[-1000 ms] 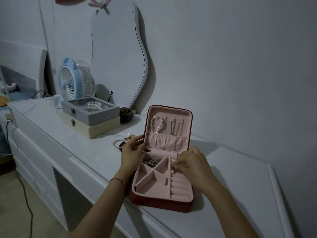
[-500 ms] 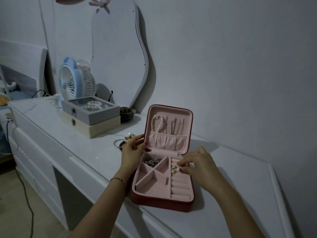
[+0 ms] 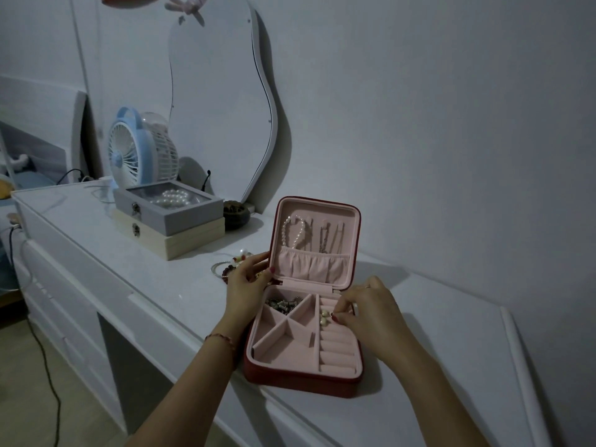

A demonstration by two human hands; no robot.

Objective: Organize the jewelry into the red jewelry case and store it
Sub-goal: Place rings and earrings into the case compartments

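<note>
I see right hand [image 3: 367,312] pinching tiny slippery pearl earrings [image 3: 325,317] at case's [image 3: 303,380] 3 o'clock; left hand [image 3: 246,285] grasps lid [image 3: 353,240] edge at 10; take them by fingertips

Two hands [image 3: 250,282], one red jewelry case [image 3: 303,379], two stacked boxes [image 3: 171,221], one fan [image 3: 129,153], one mirror [image 3: 219,101].

Jewelry case [image 3: 303,379] right of stacked boxes [image 3: 171,221]
</note>
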